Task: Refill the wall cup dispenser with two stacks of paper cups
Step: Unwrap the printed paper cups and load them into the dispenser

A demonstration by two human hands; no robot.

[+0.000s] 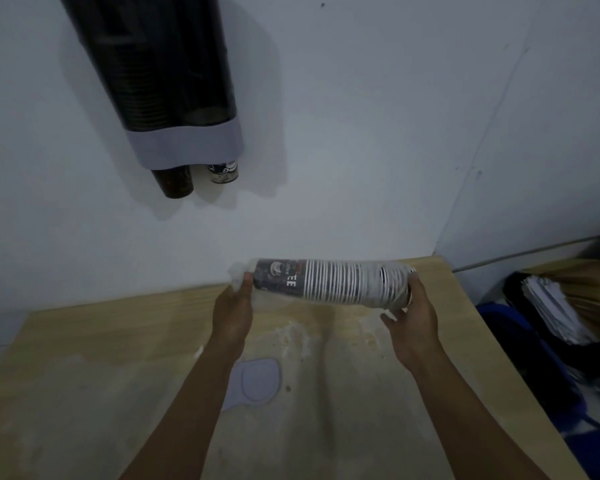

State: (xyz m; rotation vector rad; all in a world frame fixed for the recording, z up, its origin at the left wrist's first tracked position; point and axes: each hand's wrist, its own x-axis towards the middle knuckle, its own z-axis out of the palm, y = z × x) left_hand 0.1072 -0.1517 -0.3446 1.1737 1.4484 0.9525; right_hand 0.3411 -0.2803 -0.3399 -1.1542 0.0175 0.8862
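Note:
A stack of paper cups in a clear plastic sleeve lies sideways above the table, held at both ends. My left hand pinches the plastic at the stack's left end. My right hand cups the wide right end. The wall cup dispenser hangs at the upper left: two dark tubes with a pale grey collar. A dark cup and a printed cup poke out of its bottom.
A stained wooden table stands against the white wall, with a pale lid-like shape on it. To the right are a blue bin and a pile of papers.

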